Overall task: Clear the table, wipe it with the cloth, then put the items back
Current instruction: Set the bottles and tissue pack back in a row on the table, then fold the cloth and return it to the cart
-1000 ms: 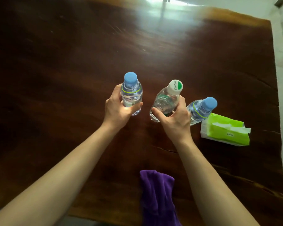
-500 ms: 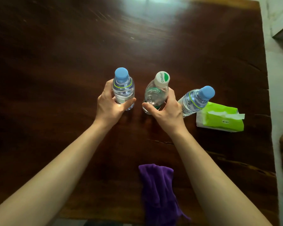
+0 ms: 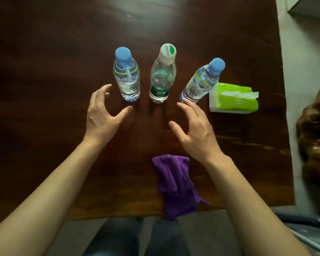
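Having released both bottles (image 3: pixel 127 76), empty hands (image 3: pixel 102 115) apart.

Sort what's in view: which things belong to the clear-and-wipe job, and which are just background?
Job:
table
left blue-capped bottle
white-capped bottle
right blue-capped bottle
green tissue pack
purple cloth

Background:
carved wooden piece at the right
floor

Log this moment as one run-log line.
left hand open, empty | right hand open, empty | three bottles upright on table | tissue pack right | purple cloth near edge
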